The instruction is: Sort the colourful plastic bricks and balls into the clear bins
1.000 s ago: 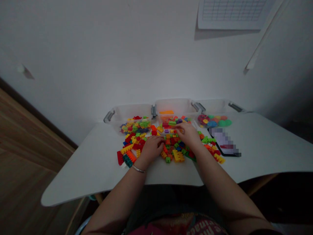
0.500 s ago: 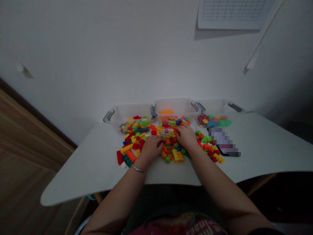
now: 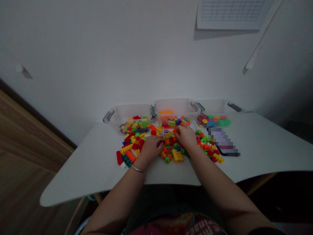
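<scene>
Colourful plastic building bricks (image 3: 178, 156) lie in a loose heap across the white table, around and between both hands. My left hand (image 3: 152, 147), with a silver bangle at the wrist, rests low over the left-middle of the heap. Its fingers are slightly bent, with a gap between thumb and forefinger and no brick visible in it. At the back of the heap, in front of the middle box, my right hand (image 3: 187, 136) has its fingers bent together at a small orange-red brick (image 3: 176, 131). The fingertips partly cover that brick.
Three clear plastic boxes with grey latches stand along the wall: a left box (image 3: 133, 109), a middle box (image 3: 173, 103) and a right box (image 3: 214, 105), each holding coloured pieces. A phone (image 3: 223, 142) lies right of the bricks. The white table's (image 3: 80, 173) front edge curves before me.
My right hand's fingers have drawn in slightly, and an orange-red brick shows at their tips. The left hand has stayed in nearly the same place.
</scene>
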